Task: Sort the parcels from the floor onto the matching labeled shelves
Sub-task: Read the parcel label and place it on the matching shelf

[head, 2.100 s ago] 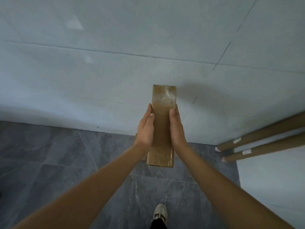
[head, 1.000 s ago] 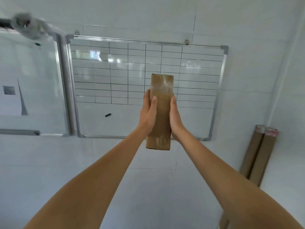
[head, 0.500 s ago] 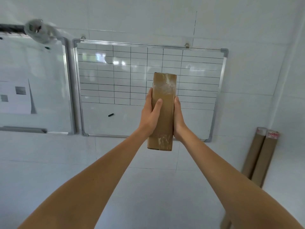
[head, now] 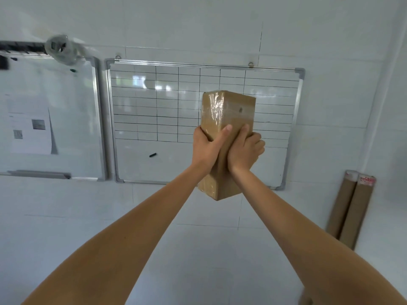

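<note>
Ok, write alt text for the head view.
Two bare hands, left and right, hold a brown taped parcel upright before a gridded whiteboard on a white wall. Two cardboard tubes lean at right.

Ahead of you: white tiled wall (head: 220,25). Gridded whiteboard (head: 167,102) hangs on it, metal frame, small dark marker-like item (head: 152,154) on its lower blank part. Just beside it to your left, second whiteboard (head: 66,119) with printed sheet (head: 30,133) stuck on. Blurred grey object (head: 60,48) above that board. To your right, two cardboard tubes (head: 350,208) lean against wall, touching.
</note>
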The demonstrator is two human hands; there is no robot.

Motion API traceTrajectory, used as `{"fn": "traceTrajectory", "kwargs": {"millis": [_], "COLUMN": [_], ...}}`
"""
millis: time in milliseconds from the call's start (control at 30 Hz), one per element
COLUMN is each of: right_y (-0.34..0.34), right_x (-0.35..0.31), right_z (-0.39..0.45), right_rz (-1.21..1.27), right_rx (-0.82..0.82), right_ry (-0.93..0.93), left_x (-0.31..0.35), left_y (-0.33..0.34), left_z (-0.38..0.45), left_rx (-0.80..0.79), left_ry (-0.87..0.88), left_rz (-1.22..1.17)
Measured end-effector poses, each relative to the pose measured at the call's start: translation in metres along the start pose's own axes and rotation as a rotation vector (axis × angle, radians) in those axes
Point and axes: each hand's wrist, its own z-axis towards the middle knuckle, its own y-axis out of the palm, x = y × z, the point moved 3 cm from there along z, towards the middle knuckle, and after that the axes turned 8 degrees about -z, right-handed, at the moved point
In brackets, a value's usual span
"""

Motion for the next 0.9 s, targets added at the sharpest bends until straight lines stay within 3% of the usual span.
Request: {"fn": "traceTrajectory", "kwargs": {"millis": [100, 167, 300, 533, 667, 900], "right_y": [-0.009, -0.015, -0.017, -0.017, -0.018, -0.023], "right_x": [0.002, 0.006, 0.004, -0.004, -0.005, -0.009], "right_z": [0.004, 0.01, 0.014, -0.005, -0.013, -0.02], "right_rz": [0.053, 0.086, 0.187, 0.239, 0.239, 0.242], "right_rx": [-0.061, -0.222, -0.544, -0.45, -0.448, -0.433], "right_ry": [-0.15, -0.204, -0.074, -0.032, -0.006, 0.0], "left_x": [0.004, 0.007, 0.009, 0.004, 0.007, 0.014], "left_y": [-0.011, -0.023, -0.032, -0.029, -0.033, -0.035], "left_z": [0.002, 0.007, 0.01, 0.008, 0.002, -0.005], "left_rx": [-0.009, -0.056, -0.097, -0.188, -0.052, -0.045], "left_ry": [-0.109, -0.146, -0.124, -0.16, -0.135, -0.137], "left_rz": [-0.108, -0.175, -0.228, -0.133, -0.102, -0.1]}}
